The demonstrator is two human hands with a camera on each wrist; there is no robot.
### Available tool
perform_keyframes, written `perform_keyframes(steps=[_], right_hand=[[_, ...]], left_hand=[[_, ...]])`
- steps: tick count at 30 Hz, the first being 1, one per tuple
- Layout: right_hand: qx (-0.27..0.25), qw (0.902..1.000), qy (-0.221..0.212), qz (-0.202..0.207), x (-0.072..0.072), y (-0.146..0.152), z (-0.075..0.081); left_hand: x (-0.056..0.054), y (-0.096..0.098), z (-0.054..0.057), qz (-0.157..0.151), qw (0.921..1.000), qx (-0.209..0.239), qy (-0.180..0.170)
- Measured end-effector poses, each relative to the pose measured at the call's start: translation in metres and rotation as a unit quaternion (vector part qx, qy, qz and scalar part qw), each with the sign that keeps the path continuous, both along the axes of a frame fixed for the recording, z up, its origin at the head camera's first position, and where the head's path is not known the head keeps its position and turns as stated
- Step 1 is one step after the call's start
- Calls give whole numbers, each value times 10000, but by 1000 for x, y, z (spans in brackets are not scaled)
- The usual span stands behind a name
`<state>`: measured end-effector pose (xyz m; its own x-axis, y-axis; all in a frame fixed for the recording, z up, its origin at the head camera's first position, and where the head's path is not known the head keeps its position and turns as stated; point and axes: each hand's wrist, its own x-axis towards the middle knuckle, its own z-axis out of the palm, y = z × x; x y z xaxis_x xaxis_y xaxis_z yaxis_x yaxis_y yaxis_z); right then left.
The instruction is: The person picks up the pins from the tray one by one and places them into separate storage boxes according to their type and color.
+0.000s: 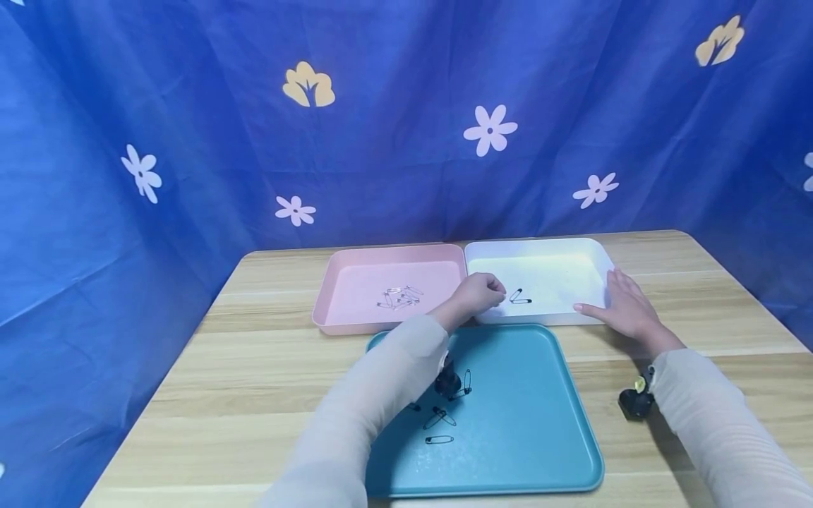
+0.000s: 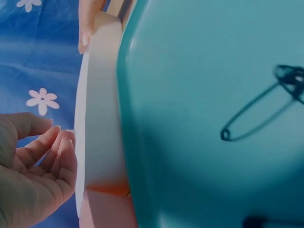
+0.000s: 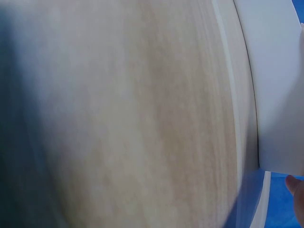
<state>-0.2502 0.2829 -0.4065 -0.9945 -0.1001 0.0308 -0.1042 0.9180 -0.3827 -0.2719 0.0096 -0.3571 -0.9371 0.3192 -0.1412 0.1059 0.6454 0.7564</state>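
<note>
My left hand [image 1: 479, 293] is over the left front part of the white tray [image 1: 568, 317], its fingers bent. In the left wrist view, nothing shows between its thumb and fingertips. Just right of those fingertips, what look like two black safety pins [image 1: 521, 300] lie in the tray. My right hand [image 1: 625, 307] rests at the tray's right front corner, thumb along the front rim and fingers at the right side. Several black safety pins [image 1: 440, 439] lie on the teal tray [image 1: 508, 451], partly hidden by the left sleeve. Silver safety pins [image 1: 400, 300] lie piled in the pink tray [image 1: 356, 329].
The pink and white trays stand side by side at the back of the wooden table [image 1: 254, 360], with the teal tray in front. A blue flowered curtain [image 1: 394, 169] hangs behind. Black devices [image 1: 635, 404] are strapped to both wrists.
</note>
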Motion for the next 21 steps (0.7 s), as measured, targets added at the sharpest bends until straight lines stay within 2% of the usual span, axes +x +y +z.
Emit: perform_keyframes(steps=[9,15,21], right_hand=[[-30,10000,27,35,-1,2,-1],[-42,10000,17,65,-1,0,0],[-17,10000,12,83,1,0,1]], left_hand=[[14,-22,8,-365,9993,8,71],[26,-43,10,-558,9982,198,-99],[40,-66,11,-805,9963,296,-5]])
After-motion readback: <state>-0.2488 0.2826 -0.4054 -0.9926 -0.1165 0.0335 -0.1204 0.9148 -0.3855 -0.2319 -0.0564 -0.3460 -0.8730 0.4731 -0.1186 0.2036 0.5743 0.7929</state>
